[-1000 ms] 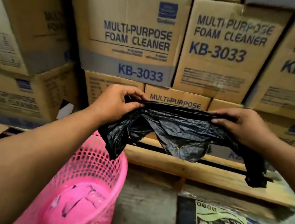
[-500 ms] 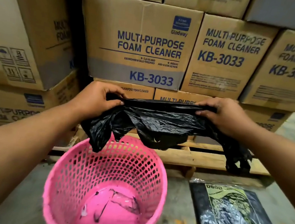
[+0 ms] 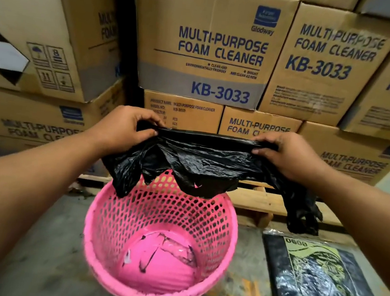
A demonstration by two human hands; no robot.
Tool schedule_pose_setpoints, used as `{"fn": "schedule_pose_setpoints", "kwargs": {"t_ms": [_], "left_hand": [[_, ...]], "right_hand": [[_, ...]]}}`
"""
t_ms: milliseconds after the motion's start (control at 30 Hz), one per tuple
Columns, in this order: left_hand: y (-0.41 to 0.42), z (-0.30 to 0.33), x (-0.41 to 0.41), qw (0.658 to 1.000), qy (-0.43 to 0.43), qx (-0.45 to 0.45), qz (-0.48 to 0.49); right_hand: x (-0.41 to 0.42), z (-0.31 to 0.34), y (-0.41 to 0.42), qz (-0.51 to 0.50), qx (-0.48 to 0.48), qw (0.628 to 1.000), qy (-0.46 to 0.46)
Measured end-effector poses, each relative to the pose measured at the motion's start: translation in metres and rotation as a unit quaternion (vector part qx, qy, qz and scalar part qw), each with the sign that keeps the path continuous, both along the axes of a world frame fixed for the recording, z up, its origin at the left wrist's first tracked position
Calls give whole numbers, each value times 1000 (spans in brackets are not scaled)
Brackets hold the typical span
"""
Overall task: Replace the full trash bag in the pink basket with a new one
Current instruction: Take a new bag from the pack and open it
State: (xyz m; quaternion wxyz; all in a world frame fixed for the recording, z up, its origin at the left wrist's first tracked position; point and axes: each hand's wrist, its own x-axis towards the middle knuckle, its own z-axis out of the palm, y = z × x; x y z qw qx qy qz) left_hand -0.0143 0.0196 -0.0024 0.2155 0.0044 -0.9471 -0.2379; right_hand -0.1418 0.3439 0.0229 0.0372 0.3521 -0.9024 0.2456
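Observation:
A crumpled black trash bag [image 3: 199, 163] is stretched between my two hands above the far rim of the pink basket. My left hand [image 3: 127, 129] pinches its left end and my right hand [image 3: 286, 154] pinches its right end; loose folds hang down from both. The pink mesh basket [image 3: 104, 235] stands upright on the concrete floor below, holding no bag. Its pink bottom shows dark smears and a bit of clear film.
Stacked cardboard boxes [image 3: 209, 46] marked "Multi-Purpose Foam Cleaner KB-3033" fill the background on a wooden pallet [image 3: 263, 200]. A flat pack of black bags [image 3: 324, 284] with a yellow-green label lies on the floor right of the basket.
The view has swung left and down, so the basket now sits centred under the bag. My hands still hold the bag stretched, now over the basket's far rim.

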Motion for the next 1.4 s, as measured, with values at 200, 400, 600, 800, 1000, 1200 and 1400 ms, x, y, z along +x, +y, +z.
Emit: {"fn": "schedule_pose_setpoints", "kwargs": {"t_ms": [200,400,600,800,1000,1200,1400], "left_hand": [[16,9,5,999,-19,3,27],[12,-5,9,998,-29,-15,52],[-4,-25,22,998,-27,-30,43],[-19,-36,45,999,-16,6,31],[-18,-53,68,987,9,156,36],[-9,-86,78,967,31,248,44],[4,-112,84,955,30,293,44]], "right_hand": [[-22,0,6,25,-6,1000,-7],[-24,-15,-5,43,-3,999,10],[3,-32,-26,33,-15,999,12],[45,-50,-47,-2,-29,999,31],[85,-70,-74,-63,-76,995,-2],[113,-98,-111,-121,-211,969,-34],[114,-126,-127,-158,-283,945,-50]]}}
